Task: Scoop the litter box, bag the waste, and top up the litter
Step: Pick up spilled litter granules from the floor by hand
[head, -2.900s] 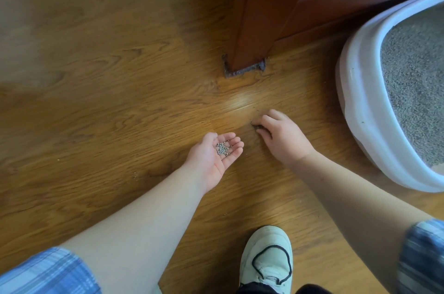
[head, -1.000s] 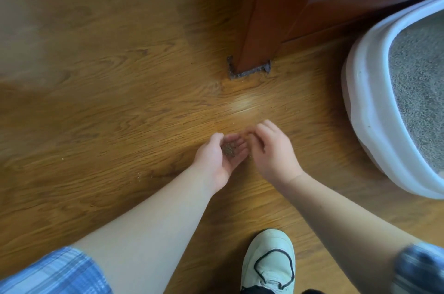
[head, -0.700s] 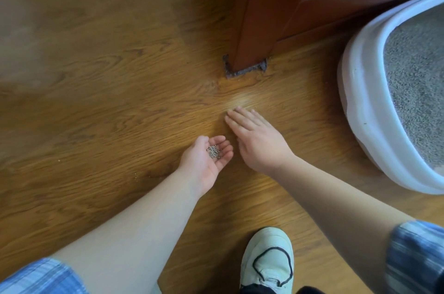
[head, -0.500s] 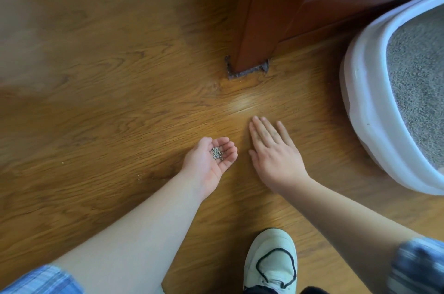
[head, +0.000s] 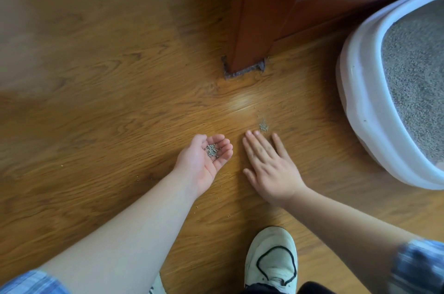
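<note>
My left hand (head: pixel 204 161) lies palm up just above the wooden floor, fingers loosely cupped round a small heap of grey litter grains (head: pixel 212 150). My right hand (head: pixel 269 166) lies flat, palm down, fingers straight on the floor beside it. Just beyond its fingertips sits a small pile of spilled litter (head: pixel 263 126), with a few stray grains scattered further out. The white litter box (head: pixel 360 106), filled with grey litter (head: pixel 418 82), stands at the right edge, partly cut off.
A reddish wooden furniture leg (head: pixel 249 29) on a grey felt pad stands on the floor beyond the hands, with the cabinet body running right behind the litter box. My white shoe (head: pixel 271 262) is at the bottom. Tiny grains dot the floor near my left wrist.
My right hand went from pinching grains into the left palm to lying flat and has slid back toward me, leaving a small gathered pile of litter ahead of its fingertips. The left hand stays cupped.
</note>
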A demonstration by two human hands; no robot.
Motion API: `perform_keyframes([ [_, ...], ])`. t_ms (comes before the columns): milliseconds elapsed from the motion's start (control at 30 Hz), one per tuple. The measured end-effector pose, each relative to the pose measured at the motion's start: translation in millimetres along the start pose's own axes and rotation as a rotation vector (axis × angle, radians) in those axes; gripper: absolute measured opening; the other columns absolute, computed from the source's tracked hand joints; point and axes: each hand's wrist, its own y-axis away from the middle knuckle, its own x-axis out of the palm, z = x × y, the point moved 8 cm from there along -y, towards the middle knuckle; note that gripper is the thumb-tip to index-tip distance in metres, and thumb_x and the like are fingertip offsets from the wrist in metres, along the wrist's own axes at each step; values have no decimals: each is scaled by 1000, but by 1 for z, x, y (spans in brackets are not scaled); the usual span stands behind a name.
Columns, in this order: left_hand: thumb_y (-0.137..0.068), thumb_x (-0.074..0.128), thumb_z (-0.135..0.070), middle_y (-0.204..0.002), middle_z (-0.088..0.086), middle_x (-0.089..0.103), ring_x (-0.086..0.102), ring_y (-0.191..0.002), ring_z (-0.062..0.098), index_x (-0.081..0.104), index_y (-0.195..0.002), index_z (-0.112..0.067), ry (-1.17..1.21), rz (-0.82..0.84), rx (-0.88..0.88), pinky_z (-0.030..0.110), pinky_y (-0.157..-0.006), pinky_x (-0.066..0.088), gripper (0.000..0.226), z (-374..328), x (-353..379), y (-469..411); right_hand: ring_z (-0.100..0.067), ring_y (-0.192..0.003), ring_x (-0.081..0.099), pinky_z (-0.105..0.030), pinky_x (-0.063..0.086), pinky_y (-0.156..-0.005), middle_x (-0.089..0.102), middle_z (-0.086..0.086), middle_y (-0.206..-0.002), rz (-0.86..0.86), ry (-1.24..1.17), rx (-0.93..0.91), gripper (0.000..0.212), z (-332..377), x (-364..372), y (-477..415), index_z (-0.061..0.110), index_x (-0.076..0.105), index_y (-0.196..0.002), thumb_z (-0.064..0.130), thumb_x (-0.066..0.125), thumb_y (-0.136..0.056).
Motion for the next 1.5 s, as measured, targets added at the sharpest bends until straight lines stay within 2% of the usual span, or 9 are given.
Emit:
perform_keyframes([
  [133, -104, 37, -22, -88, 16, 68, 70, -78, 24, 64, -98, 1, -5, 4, -13, 32, -71, 60, 36, 4, -2, 0, -22, -155, 4, -54, 13, -123, 6, -7, -168, 32, 18, 71, 71, -23, -8, -20, 9, 16, -160, 49, 34, -103],
  [300, -103, 36, -22, -85, 17, 67, 69, -76, 24, 63, -94, 2, 33, 44, -24, 32, -70, 61, 38, 7, 6, -1, -27, -154, 15, -52, 17, -123, 19, -12, -165, -84, -73, -84, 72, 21, -22, 2, 6, 30, -156, 44, 47, -97],
  [400, -104, 36, -23, -85, 16, 68, 70, -77, 24, 63, -95, 1, 42, 36, -22, 31, -69, 61, 38, 5, 4, -3, -27, -154, 15, -49, 22, -122, 20, -13, -164, -15, -126, -109, 73, 52, 0, 30, 5, 31, -155, 44, 49, -96],
  [533, -103, 37, -22, -86, 15, 69, 71, -76, 23, 64, -96, 1, 79, 22, 3, 31, -69, 60, 36, -3, 2, -4, -26, -154, 15, -45, 20, -123, 21, -13, -164, 14, -120, 5, 71, 45, 10, 36, 4, 33, -154, 44, 47, -98],
  [733, -102, 38, -22, -88, 16, 69, 71, -78, 24, 64, -98, 1, 14, 39, -13, 31, -68, 59, 35, 1, 10, -3, -26, -155, 10, -43, 12, -126, 16, -15, -165, 35, -99, 159, 72, 9, -1, 3, 4, 25, -157, 46, 39, -101],
  [933, -103, 37, -22, -86, 16, 69, 71, -77, 24, 64, -97, 1, 0, 48, -24, 32, -68, 60, 36, 7, 14, -1, -27, -154, 10, -39, 5, -126, 14, -16, -165, -3, -113, 204, 72, -5, -10, -12, 3, 24, -157, 44, 38, -100],
  [1133, -103, 37, -21, -87, 17, 68, 70, -78, 24, 63, -98, 2, 11, 43, -29, 31, -68, 60, 36, 7, 11, 2, -26, -155, 11, -42, 11, -126, 20, -15, -165, -37, -163, 110, 68, 15, -16, 15, 4, 32, -155, 38, 47, -98],
  [1300, -103, 37, -21, -90, 17, 68, 71, -79, 24, 64, -99, 2, 3, 30, -31, 32, -70, 60, 35, 11, 9, 2, -24, -154, 13, -40, 11, -126, 20, -12, -165, 36, -127, 206, 66, 8, -1, 34, 5, 31, -155, 39, 41, -99],
  [1500, -103, 37, -21, -89, 17, 68, 70, -79, 25, 64, -99, 2, -10, 42, -49, 32, -68, 60, 36, 17, 17, 5, -27, -154, 11, -39, 7, -126, 17, -16, -165, -4, -132, 315, 70, -8, -13, 8, 3, 25, -157, 41, 39, -99],
])
